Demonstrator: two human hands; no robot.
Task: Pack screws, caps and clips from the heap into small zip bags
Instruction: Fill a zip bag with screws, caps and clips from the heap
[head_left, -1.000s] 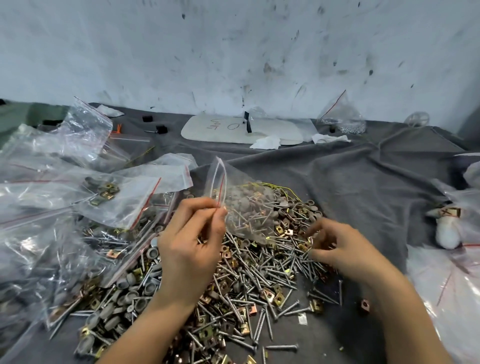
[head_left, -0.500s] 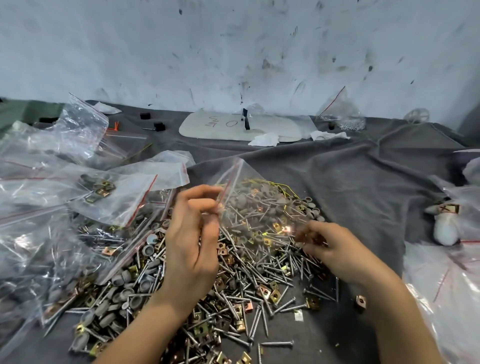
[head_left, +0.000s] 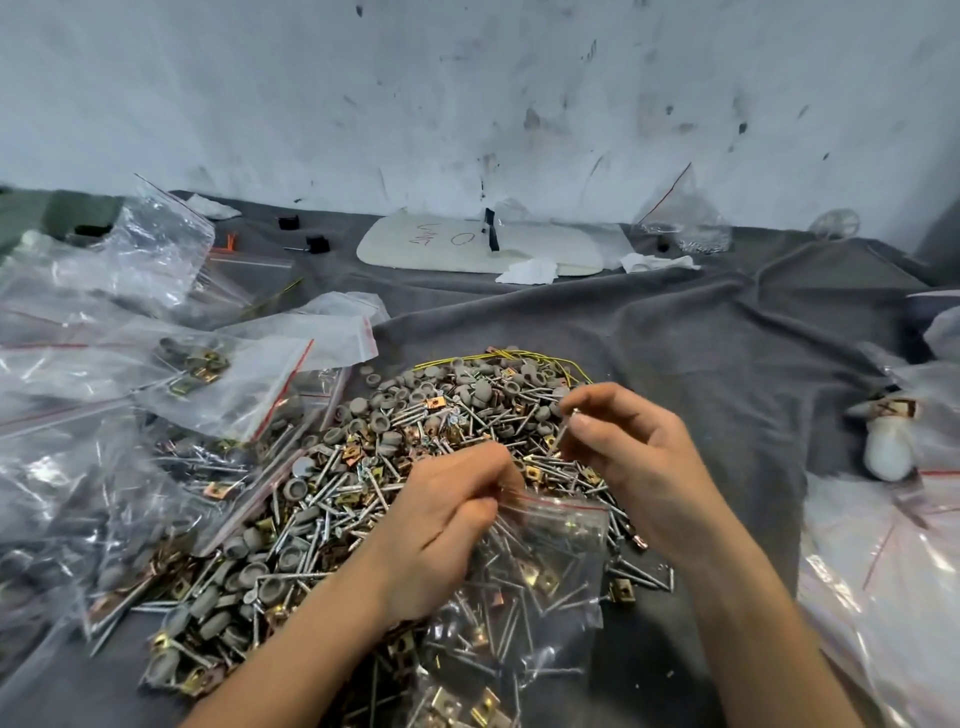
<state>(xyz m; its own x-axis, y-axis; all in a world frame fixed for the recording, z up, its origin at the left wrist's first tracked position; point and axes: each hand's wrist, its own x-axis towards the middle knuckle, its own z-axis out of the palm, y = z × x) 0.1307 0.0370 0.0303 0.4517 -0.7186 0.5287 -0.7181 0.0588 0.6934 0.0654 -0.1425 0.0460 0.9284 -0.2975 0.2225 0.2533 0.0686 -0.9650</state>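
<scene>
Scuffed white wall (head_left: 467, 104) stands behind a table draped in grey cloth (head_left: 701, 353). On the middle of the cloth lies a heap (head_left: 395, 457) of silver screws, grey round caps and brass-coloured clips, with a thin yellow wire (head_left: 519, 357) curled along its far edge.

Over the near side of the heap, the left hand (head_left: 441, 525) is closed in a pinch on the red-striped mouth of a small clear zip bag (head_left: 545, 571). That bag hangs down toward the near edge of the table, and screws and clips show through it, though I cannot tell which lie inside it and which under it. The right hand (head_left: 623, 452) hovers just past the bag's mouth, thumb and forefinger pinched on a short screw (head_left: 563, 431), the other fingers loosely curled.

Along the left edge of the table, a pile of filled bags (head_left: 104, 415) overlaps the heap, each showing screws, caps or clips. More clear plastic (head_left: 883, 571) lies at the right edge. Toward the far edge rests a flat white board (head_left: 441, 244) with red writing, crumpled tissue (head_left: 530, 270) just in front of it, and a bag of small silvery bits (head_left: 685, 223) stands near the far right corner.
</scene>
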